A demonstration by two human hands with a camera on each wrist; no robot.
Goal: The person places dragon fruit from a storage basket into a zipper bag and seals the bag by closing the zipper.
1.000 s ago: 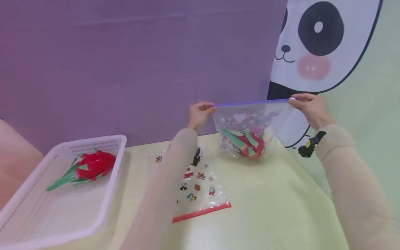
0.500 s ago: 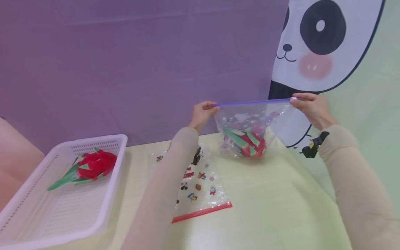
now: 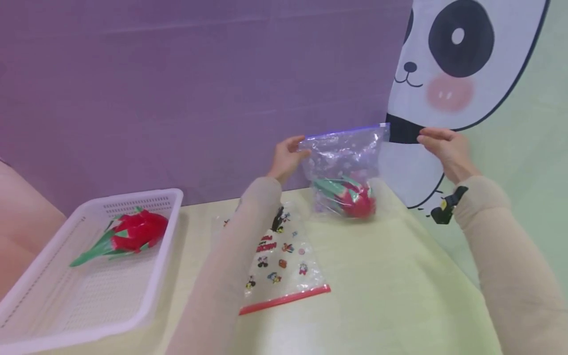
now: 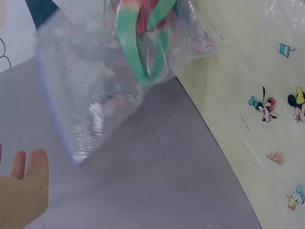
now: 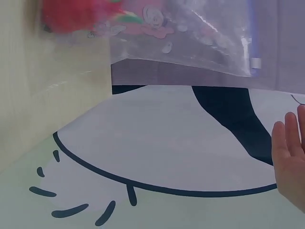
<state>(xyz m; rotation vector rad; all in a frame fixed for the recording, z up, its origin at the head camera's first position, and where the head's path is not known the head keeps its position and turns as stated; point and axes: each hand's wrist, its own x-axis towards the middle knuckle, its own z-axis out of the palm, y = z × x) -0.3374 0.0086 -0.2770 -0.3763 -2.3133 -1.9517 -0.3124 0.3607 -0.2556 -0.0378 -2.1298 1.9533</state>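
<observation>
A clear zip bag (image 3: 341, 148) with a purple zip edge stands at the back of the table, with a red dragon fruit (image 3: 359, 199) with green leaves inside it. My left hand (image 3: 287, 159) is close beside the bag's left top corner; the left wrist view shows a gap between the fingers and the bag. To the right of the bag, my right hand (image 3: 448, 152) is held in the air, apart from it. Both hands have straight or relaxed fingers and hold nothing. A slider (image 5: 256, 63) sits at the right end of the zip.
A second clear bag (image 3: 284, 268) with cartoon prints and a red zip edge lies flat on the table (image 3: 377, 296), partly under my left forearm. At left stands a white plastic basket (image 3: 148, 296) holding another dragon fruit (image 3: 139, 230). A panda-print cloth (image 3: 443, 98) hangs behind.
Both hands were pinching the ends of the purple zip edge, stretching it taut. They have let go, and the bag now stands by itself, its right corner drawn in to the left.
</observation>
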